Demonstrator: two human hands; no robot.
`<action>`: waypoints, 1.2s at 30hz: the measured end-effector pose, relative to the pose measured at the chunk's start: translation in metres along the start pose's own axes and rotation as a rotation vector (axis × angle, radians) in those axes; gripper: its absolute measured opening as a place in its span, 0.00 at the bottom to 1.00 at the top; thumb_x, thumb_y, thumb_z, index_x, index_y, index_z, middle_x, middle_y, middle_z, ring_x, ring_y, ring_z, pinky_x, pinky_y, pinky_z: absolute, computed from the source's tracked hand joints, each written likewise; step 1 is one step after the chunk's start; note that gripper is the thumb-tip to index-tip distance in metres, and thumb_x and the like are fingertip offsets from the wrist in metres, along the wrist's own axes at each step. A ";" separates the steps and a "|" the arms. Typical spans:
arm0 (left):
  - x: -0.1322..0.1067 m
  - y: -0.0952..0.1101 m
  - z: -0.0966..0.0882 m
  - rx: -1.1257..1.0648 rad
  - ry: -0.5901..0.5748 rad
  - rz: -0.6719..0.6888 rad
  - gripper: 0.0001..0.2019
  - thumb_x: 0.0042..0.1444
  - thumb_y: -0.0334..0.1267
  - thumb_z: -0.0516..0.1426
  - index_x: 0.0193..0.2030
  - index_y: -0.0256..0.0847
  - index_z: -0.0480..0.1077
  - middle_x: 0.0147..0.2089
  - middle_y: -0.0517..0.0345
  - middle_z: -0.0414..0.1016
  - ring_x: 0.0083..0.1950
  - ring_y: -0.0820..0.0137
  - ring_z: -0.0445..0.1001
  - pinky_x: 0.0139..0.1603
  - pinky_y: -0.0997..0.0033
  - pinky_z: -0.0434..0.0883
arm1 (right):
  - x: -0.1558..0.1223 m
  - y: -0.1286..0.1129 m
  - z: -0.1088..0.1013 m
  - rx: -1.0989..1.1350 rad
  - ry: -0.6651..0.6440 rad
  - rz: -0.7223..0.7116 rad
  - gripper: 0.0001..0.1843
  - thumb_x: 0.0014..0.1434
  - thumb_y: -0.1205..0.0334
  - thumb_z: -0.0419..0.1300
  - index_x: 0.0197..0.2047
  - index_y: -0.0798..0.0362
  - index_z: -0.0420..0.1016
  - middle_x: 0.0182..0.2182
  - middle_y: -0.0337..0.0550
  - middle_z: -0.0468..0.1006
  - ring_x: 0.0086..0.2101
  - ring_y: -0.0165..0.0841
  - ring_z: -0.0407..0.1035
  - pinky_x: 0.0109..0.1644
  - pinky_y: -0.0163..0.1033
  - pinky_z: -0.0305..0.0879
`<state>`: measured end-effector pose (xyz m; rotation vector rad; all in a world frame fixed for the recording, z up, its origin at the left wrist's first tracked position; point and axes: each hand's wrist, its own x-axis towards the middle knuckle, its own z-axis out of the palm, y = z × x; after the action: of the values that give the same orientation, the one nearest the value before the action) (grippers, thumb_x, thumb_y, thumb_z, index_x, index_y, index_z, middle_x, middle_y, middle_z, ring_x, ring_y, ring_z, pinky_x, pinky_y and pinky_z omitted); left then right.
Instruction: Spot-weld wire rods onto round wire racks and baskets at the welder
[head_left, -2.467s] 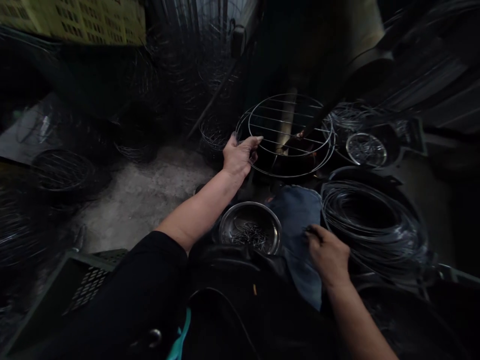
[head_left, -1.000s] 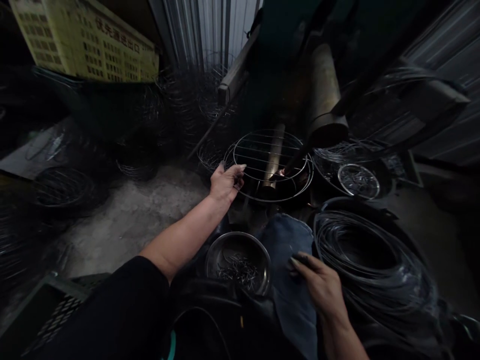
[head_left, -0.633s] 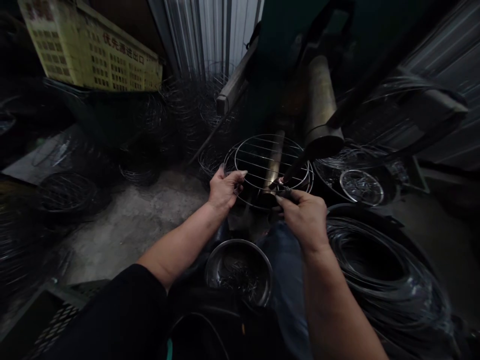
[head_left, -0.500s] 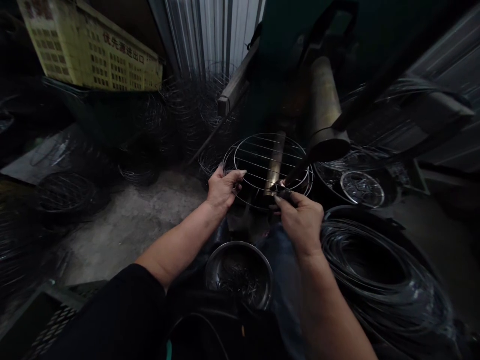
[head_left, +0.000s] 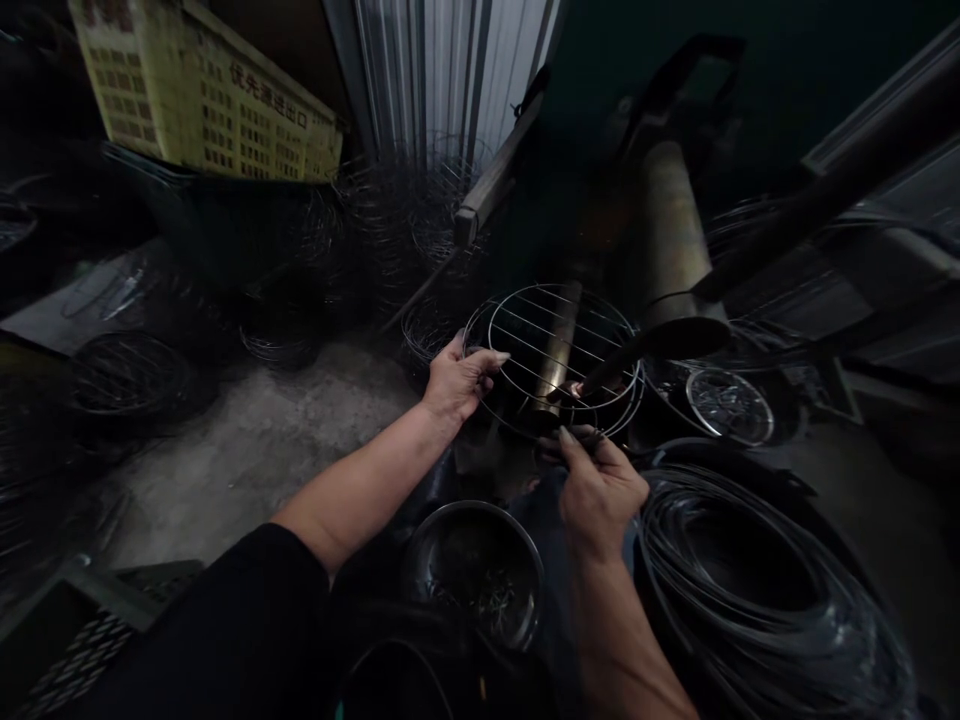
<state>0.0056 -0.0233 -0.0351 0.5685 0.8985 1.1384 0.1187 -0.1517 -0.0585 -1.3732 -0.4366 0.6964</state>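
Note:
My left hand [head_left: 459, 384] pinches the left rim of a round wire rack [head_left: 594, 333], thumb on top. The rack is a ring with parallel bars across it, held tilted over a brass-coloured post [head_left: 552, 385]. A dark rod with a coppery tip [head_left: 574, 389] comes in from the upper right and ends over the rack's near part. My right hand [head_left: 602, 490] is closed just below the rack's near rim, its thumb and fingers pressed together on something dark and too dim to name. Below both hands, a metal bowl [head_left: 480, 515] holds several short metal pieces.
A large wire coil [head_left: 757, 580] lies at the right. Behind it a small round dish [head_left: 729, 407] holds shiny bits. A thick cylinder [head_left: 679, 235] hangs at the upper right. A yellow crate [head_left: 217, 100] stands at the upper left, and wire rings [head_left: 124, 372] are piled on the floor.
My right hand has drawn back from the rack's near rim toward me. The rack, still in my left hand, appears slightly lower and further right, as the whole view has also shifted.

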 end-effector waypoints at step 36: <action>0.012 0.006 0.014 -0.003 0.091 -0.069 0.29 0.35 0.25 0.64 0.47 0.41 0.65 0.22 0.69 0.68 0.21 0.79 0.67 0.21 0.81 0.52 | 0.021 -0.012 0.008 -0.042 -0.002 -0.153 0.10 0.42 0.60 0.70 0.28 0.55 0.77 0.22 0.34 0.76 0.21 0.30 0.73 0.26 0.35 0.71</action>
<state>0.0164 -0.0095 -0.0268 0.4826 0.9875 1.1101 0.1315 -0.1325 -0.0477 -1.3625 -0.5541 0.5653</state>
